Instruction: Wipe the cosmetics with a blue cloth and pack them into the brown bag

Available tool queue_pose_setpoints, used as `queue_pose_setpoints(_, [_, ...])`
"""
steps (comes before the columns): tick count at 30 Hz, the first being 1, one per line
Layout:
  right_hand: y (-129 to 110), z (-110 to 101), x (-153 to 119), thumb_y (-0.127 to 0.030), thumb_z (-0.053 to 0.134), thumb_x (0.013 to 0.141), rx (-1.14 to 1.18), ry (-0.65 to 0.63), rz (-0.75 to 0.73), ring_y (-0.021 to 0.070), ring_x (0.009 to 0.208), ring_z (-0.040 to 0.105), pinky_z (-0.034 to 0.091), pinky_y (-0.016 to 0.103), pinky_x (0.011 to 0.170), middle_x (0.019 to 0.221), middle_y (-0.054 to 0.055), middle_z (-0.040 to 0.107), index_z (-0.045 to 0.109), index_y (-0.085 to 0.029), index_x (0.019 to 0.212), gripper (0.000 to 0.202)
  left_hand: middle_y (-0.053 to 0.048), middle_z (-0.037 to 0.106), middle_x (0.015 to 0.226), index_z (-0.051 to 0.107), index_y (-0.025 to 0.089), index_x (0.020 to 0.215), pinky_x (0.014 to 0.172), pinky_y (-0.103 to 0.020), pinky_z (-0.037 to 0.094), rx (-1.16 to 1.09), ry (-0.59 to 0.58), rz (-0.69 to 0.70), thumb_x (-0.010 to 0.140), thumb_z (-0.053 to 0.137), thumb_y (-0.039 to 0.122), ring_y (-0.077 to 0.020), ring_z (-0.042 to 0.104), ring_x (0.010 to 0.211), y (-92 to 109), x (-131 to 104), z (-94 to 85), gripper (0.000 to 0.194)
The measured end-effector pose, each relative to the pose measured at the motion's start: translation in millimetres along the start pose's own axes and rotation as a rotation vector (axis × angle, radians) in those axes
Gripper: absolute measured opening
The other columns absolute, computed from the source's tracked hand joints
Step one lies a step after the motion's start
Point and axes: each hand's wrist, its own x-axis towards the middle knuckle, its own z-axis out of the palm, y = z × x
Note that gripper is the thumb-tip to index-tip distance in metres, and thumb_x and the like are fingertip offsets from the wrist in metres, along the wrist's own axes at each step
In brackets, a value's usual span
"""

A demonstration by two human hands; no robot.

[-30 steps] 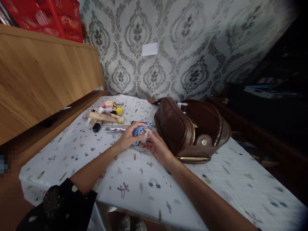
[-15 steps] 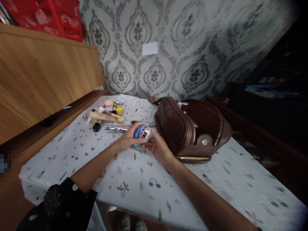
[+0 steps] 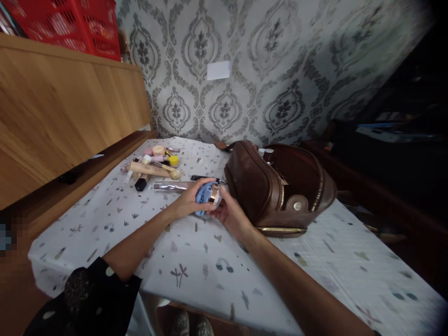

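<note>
Between my hands, over the table, is a small clear jar [image 3: 217, 199] with a shiny rose-gold band. A crumpled blue cloth [image 3: 203, 196] lies against its left side. My left hand [image 3: 185, 203] is closed around the cloth and presses it to the jar. The fingers of my right hand [image 3: 231, 215] grip the jar from the right and below, partly hidden behind it. Just behind my left hand lies a silvery tube [image 3: 171, 186], with a thin black item [image 3: 199, 178] beyond it. A brown leather bag [image 3: 250, 186] stands unzipped beside my right hand.
Several cosmetics, including a beige tube [image 3: 149, 169] and a yellow-lidded jar [image 3: 173, 161], are heaped at the table's back left. A patterned white cloth [image 3: 140, 242] covers the table. A wooden cabinet [image 3: 77, 107] borders the left, and the papered wall [image 3: 224, 107] stands behind.
The jar has turned slightly between my hands, showing its rose-gold band more broadly. The blue cloth has shifted a little with it. The bag and the cosmetics stay in place.
</note>
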Motion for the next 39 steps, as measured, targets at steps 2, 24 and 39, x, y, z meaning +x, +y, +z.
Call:
queue_pose_setpoints(2, [0, 0, 0, -0.061, 0.061, 0.085, -0.01, 0.003, -0.009, 0.0128, 0.052, 0.061, 0.045, 0.022, 0.046, 0.066, 0.0, 0.067, 0.062, -0.02, 0.089, 0.041, -0.007, 0.056, 0.13, 0.047, 0.025, 0.138, 0.104, -0.038, 0.042, 0.027, 0.014, 0.02, 0.075, 0.078, 0.036, -0.0268, 0.055, 0.118, -1, 1, 0.8, 0.071])
queue_pose_setpoints(24, [6, -3, -4, -0.057, 0.072, 0.076, -0.425, 0.038, -0.321, 0.0177, 0.087, 0.06, 0.054, 0.03, 0.066, 0.129, 0.008, 0.052, 0.046, -0.032, 0.141, 0.074, -0.007, 0.063, 0.108, 0.059, 0.016, 0.118, 0.092, -0.034, 0.047, -0.085, 0.066, -0.177, 0.084, 0.055, 0.067, -0.0239, 0.057, 0.104, -11, 3, -3.3, 0.062])
queue_pose_setpoints(39, [4, -7, 3, -0.07, 0.06, 0.079, -0.248, 0.033, -0.121, 0.0166, 0.056, 0.063, 0.047, 0.027, 0.049, 0.073, 0.004, 0.069, 0.066, -0.019, 0.1, 0.056, -0.006, 0.062, 0.118, 0.05, 0.023, 0.132, 0.094, -0.034, 0.047, 0.084, 0.032, -0.029, 0.074, 0.078, 0.046, -0.0235, 0.059, 0.106, -3, 1, -1.7, 0.069])
